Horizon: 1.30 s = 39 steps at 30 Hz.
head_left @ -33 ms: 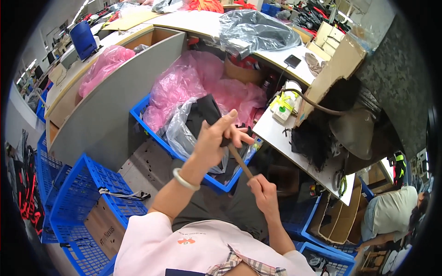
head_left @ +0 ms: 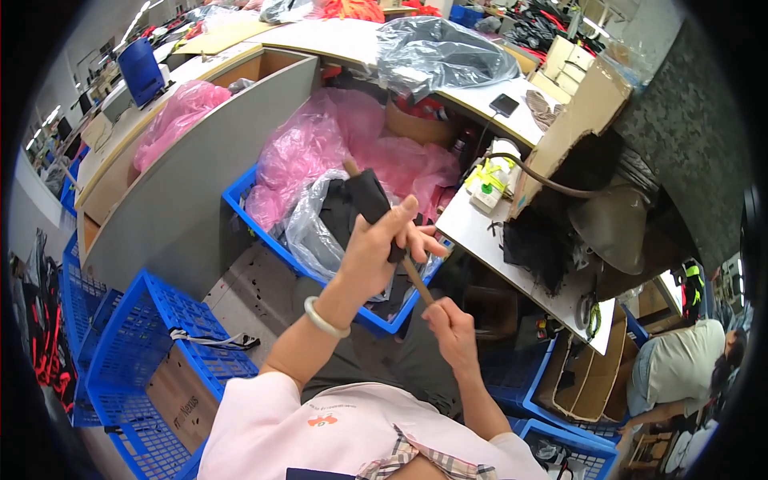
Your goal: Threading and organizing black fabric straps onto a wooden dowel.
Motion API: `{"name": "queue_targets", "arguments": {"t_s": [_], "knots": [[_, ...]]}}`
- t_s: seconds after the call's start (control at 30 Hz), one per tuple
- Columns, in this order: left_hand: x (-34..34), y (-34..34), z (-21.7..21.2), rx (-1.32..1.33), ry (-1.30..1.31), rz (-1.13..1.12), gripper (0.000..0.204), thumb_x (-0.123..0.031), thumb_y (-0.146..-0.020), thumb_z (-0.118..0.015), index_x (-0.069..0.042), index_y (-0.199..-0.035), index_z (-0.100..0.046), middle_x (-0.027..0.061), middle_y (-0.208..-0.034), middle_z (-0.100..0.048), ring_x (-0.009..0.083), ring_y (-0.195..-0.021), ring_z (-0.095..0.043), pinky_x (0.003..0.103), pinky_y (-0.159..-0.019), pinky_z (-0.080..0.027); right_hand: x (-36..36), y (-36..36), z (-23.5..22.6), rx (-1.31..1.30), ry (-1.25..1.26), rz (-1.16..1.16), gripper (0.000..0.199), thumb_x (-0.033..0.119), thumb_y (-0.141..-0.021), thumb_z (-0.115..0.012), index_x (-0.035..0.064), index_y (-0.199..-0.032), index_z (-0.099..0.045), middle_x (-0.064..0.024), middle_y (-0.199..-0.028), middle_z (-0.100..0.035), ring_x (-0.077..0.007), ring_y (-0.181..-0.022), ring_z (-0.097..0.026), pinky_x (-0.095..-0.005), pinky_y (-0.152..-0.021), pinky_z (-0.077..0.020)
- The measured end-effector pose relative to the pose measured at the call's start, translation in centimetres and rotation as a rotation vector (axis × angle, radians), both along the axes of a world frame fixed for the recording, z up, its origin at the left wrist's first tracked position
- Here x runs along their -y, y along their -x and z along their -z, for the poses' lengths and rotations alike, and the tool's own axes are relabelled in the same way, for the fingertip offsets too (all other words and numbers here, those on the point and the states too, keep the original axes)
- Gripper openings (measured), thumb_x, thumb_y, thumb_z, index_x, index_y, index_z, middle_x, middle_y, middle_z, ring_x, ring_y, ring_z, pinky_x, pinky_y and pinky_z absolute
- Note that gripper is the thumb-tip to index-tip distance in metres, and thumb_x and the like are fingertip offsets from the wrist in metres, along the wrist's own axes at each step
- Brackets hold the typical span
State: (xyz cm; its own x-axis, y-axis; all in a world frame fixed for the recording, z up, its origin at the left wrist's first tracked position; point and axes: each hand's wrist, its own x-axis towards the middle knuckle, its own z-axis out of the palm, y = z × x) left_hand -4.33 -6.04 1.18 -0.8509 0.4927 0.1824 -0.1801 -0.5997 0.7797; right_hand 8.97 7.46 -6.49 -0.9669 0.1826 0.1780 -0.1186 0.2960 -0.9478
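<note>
My right hand (head_left: 452, 332) is closed around the lower end of a thin brown wooden stick (head_left: 418, 280). The stick slants up and to the left through a narrow black fabric piece (head_left: 368, 196), and its far tip shows beyond the fabric. Around the fabric's lower part my left hand (head_left: 374, 252) is closed, thumb raised and some fingers partly extended. Both hands are above a blue crate (head_left: 388, 324) holding black fabric (head_left: 334, 216) and clear plastic film (head_left: 304, 228). Pink plastic film (head_left: 300, 148) is heaped at the crate's far side.
To the right stands a white table (head_left: 552, 300) with a yellow-tied white object (head_left: 490, 184) and a grey lamp-like shade (head_left: 612, 232). A grey partition (head_left: 192, 168) rises on the left, with blue crates (head_left: 128, 352) before it. Another person (head_left: 680, 368) bends at the far right.
The stick has slid up through the black fabric, so its tip now sticks out at the far end. My right hand has moved slightly up and left with it.
</note>
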Motion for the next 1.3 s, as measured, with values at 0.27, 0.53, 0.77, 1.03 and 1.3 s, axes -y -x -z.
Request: {"name": "queue_targets", "arguments": {"t_s": [0.27,0.53,0.77,1.03,1.3], "knots": [[0.2,0.2,1.6,-0.159,-0.193,0.01,0.063,-0.06,-0.094,-0.023,-0.008,-0.066,-0.047,0.0075,-0.046,-0.049,0.0294,-0.059,-0.064,0.047,-0.091,-0.042,1.9,1.4,-2.1,0.119,0.565,-0.205,0.024,0.019,-0.096,-0.048,-0.002,-0.097,-0.06,0.003,-0.063,-0.046,-0.0021,-0.046,-0.031,-0.0177,-0.043,-0.0217],[-1.7,-0.1,2.0,-0.024,-0.182,-0.312,0.056,-0.043,-0.098,-0.034,0.003,-0.078,-0.058,0.0191,-0.076,-0.065,0.0289,-0.081,-0.065,0.04,-0.085,-0.05,3.5,0.7,-1.0,0.255,0.913,-0.169,0.028,0.026,-0.095,-0.052,-0.0008,-0.087,-0.059,0.0044,-0.058,-0.039,-0.0016,-0.047,-0.028,-0.0177,-0.04,-0.0188],[-0.1,2.4,3.7,0.112,-0.183,-0.421,0.058,-0.048,-0.097,-0.033,0.0,-0.071,-0.054,0.0119,-0.069,-0.058,0.0245,-0.074,-0.06,0.035,-0.078,-0.048,2.0,-0.3,1.9,0.104,0.23,0.022,0.025,0.023,-0.086,-0.065,0.0002,-0.079,-0.059,0.0026,-0.058,-0.042,-0.0048,-0.054,-0.036,-0.0226,-0.047,-0.0285],[2.4,-0.2,6.0,0.671,-0.753,0.717,0.05,-0.037,-0.101,-0.026,-0.014,-0.058,-0.035,-0.0017,-0.046,-0.033,0.013,-0.043,-0.037,0.027,-0.049,-0.03,-3.3,1.4,0.5,-0.055,0.459,0.102,0.011,0.009,-0.079,-0.062,0.001,-0.072,-0.062,0.0009,-0.059,-0.051,-0.004,-0.05,-0.04,-0.0191,-0.046,-0.028],[0.6,-5.8,8.2,0.935,-0.815,0.904,0.05,-0.045,-0.098,-0.029,-0.007,-0.069,-0.045,0.0036,-0.054,-0.043,0.0175,-0.047,-0.045,0.03,-0.05,-0.038,-1.3,8.8,-1.6,0.097,0.599,-0.24,0.013,0.008,-0.077,-0.07,0.0017,-0.088,-0.067,0.0007,-0.069,-0.06,0.0003,-0.048,-0.037,-0.0158,-0.043,-0.0257]]}}
